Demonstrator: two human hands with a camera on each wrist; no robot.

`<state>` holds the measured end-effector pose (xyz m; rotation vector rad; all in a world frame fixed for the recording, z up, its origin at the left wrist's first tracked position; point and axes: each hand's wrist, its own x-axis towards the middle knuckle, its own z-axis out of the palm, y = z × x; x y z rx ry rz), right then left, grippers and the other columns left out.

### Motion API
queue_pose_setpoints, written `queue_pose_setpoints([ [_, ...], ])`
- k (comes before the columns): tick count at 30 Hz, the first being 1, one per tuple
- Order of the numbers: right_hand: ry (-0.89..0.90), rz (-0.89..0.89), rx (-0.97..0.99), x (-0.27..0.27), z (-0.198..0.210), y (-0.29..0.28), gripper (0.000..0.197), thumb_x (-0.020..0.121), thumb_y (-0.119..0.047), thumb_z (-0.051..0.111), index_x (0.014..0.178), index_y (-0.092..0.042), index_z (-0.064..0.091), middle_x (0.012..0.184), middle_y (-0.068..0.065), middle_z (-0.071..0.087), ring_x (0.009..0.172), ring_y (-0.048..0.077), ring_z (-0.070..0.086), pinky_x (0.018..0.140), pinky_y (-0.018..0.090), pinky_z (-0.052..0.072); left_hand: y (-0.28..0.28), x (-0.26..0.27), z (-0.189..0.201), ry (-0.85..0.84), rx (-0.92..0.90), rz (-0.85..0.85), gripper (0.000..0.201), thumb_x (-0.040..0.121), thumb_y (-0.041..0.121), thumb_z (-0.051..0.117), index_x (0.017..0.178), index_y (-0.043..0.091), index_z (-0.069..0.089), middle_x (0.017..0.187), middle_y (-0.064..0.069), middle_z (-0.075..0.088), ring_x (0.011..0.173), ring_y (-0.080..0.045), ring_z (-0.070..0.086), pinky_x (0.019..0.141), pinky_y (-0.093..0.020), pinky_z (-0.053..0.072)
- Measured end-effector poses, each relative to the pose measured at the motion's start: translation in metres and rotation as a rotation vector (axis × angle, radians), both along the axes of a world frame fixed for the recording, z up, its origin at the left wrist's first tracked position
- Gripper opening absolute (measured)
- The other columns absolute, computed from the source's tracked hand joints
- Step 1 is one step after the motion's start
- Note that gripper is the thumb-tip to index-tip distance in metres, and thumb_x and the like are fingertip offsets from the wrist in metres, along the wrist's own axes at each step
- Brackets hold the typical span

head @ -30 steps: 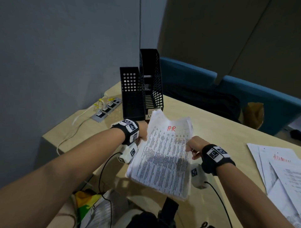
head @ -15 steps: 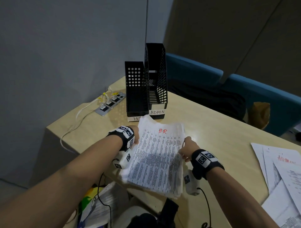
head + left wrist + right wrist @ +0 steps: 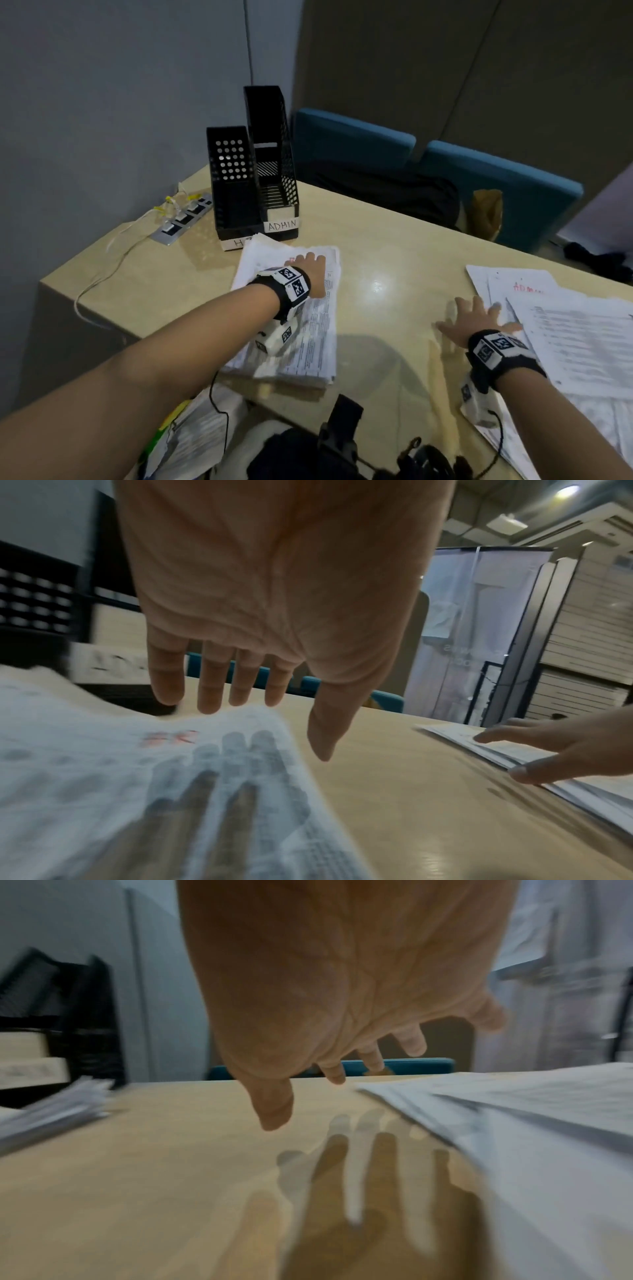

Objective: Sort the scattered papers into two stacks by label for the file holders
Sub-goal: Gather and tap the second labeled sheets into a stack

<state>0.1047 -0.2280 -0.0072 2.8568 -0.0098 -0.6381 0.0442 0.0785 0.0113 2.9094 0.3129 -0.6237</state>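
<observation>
Comparing against the two earlier head views, near to far:

right hand (image 3: 476, 320): is being reached toward the loose papers; fingers spread wide, nothing held. Half a second ago it was pinching the right edge of the HR stack. Fingertips are now lying at the near-left edge of the ADMIN pile; whether they are touching paper or hovering just above cannot be told from the blurred right wrist view.

left hand (image 3: 310, 270): is being held flat and open over the top of the HR stack, fingers straight, no grip. In the left wrist view the fingers (image 3: 209, 693) are seen just above the sheet, shadow cast on it; contact cannot be confirmed.

HR stack (image 3: 310, 329): is now being left flat on the table (image 3: 383, 260); earlier it was being held up off the surface by both hands. Near edge is overhanging the table front slightly. Far corner is lying against the base of the holders.

ADMIN pile (image 3: 561, 329): is lying fanned and unsquared at the right, well apart from the HR stack.

file holders (image 3: 253, 178): are standing upright side by side, nothing visible inside; ADMIN label (image 3: 281, 225) readable, the other label partly covered by the HR stack.

meaning: HR side is judged squared and parked; squaring the ADMIN pile is being started. Filing not yet done.
</observation>
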Motion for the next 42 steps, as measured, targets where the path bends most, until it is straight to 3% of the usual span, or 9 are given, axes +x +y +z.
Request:
queue_pose_setpoints([
  [3, -0.002, -0.169, -0.014, -0.004, -0.007, -0.065, 0.088, 0.083, -0.075, 0.036, 0.152, -0.036, 0.000, 0.162, 0.001, -0.013, 0.147, 0.038, -0.012, 0.108, 0.074, 0.009, -0.040, 0.008, -0.008, 0.031, -0.013, -0.053, 0.069, 0.086, 0.035, 0.065, 0.142, 0.012, 0.032, 0.142, -0.012, 0.038, 0.131, -0.034, 0.040, 0.104, -0.048, 0.038],
  [9, 0.124, -0.301, 0.148, -0.012, -0.035, -0.124, 0.097, 0.078, -0.083, 0.030, 0.153, -0.033, -0.006, 0.161, 0.010, -0.014, 0.144, 0.047, -0.009, 0.114, 0.063, 0.010, -0.094, 0.006, -0.028, 0.147, -0.036, -0.167, 0.061, 0.084, 0.038, 0.066, 0.134, 0.010, 0.043, 0.133, -0.012, 0.050, 0.118, -0.032, 0.052, 0.097, -0.041, 0.047],
  [16, 0.218, -0.223, 0.211, -0.011, -0.026, -0.094, 0.098, 0.079, -0.083, 0.026, 0.153, -0.030, -0.011, 0.159, 0.014, -0.022, 0.142, 0.051, -0.015, 0.115, 0.061, 0.003, -0.122, 0.007, -0.042, 0.156, -0.069, -0.082, 0.067, 0.085, 0.046, 0.063, 0.140, 0.015, 0.040, 0.139, -0.012, 0.041, 0.126, -0.032, 0.043, 0.102, -0.046, 0.042],
  [28, 0.354, 0.038, 0.307, -0.017, -0.024, 0.006, 0.098, 0.079, -0.082, 0.028, 0.154, -0.028, -0.004, 0.160, 0.011, -0.020, 0.143, 0.048, -0.018, 0.115, 0.060, 0.000, -0.122, 0.015, -0.042, 0.089, -0.273, 0.163, 0.066, 0.091, 0.048, 0.058, 0.144, 0.015, 0.040, 0.145, -0.014, 0.035, 0.129, -0.033, 0.043, 0.106, -0.038, 0.038],
  [32, 0.306, 0.117, 0.327, -0.019, -0.026, 0.017, 0.092, 0.082, -0.069, 0.043, 0.154, -0.023, 0.007, 0.162, 0.012, 0.001, 0.146, 0.044, 0.003, 0.115, 0.056, 0.013, -0.120, 0.016, -0.036, 0.074, -0.415, 0.272, 0.060, 0.095, 0.036, 0.056, 0.145, 0.007, 0.038, 0.147, -0.012, 0.041, 0.131, -0.026, 0.045, 0.107, -0.032, 0.037],
  [34, 0.142, 0.163, 0.320, -0.015, -0.022, 0.015, 0.078, 0.084, -0.052, 0.052, 0.147, -0.020, 0.021, 0.155, 0.009, 0.022, 0.140, 0.038, 0.022, 0.105, 0.054, 0.030, -0.121, 0.018, -0.035, 0.067, -0.516, 0.327, 0.042, 0.096, 0.027, 0.057, 0.131, 0.004, 0.051, 0.133, -0.015, 0.053, 0.114, -0.025, 0.056, 0.098, -0.032, 0.043],
  [36, -0.002, 0.225, 0.230, -0.009, -0.020, 0.011, 0.075, 0.084, -0.047, 0.057, 0.144, -0.020, 0.022, 0.150, 0.008, 0.026, 0.137, 0.035, 0.026, 0.100, 0.054, 0.035, -0.125, 0.017, -0.036, 0.099, -0.683, 0.391, 0.013, 0.094, 0.017, 0.059, 0.084, 0.009, 0.060, 0.090, -0.018, 0.058, 0.072, -0.022, 0.056, 0.066, -0.028, 0.047],
  [37, -0.023, 0.227, 0.182, -0.006, -0.022, 0.009, 0.078, 0.082, -0.048, 0.058, 0.144, -0.019, 0.021, 0.150, 0.009, 0.026, 0.137, 0.036, 0.026, 0.098, 0.056, 0.037, -0.127, 0.017, -0.039, 0.139, -0.740, 0.412, 0.024, 0.092, 0.014, 0.061, 0.069, 0.013, 0.053, 0.075, -0.015, 0.053, 0.058, -0.020, 0.049, 0.056, -0.025, 0.040],
  [42, 0.021, 0.110, 0.192, 0.010, -0.035, 0.001, 0.080, 0.077, -0.048, 0.061, 0.139, -0.010, 0.029, 0.141, 0.018, 0.037, 0.130, 0.040, 0.038, 0.097, 0.051, 0.046, -0.144, 0.011, -0.053, 0.246, -0.812, 0.428, 0.017, 0.084, 0.016, 0.072, 0.073, 0.011, 0.060, 0.068, -0.010, 0.063, 0.066, -0.023, 0.056, 0.055, -0.025, 0.044],
])
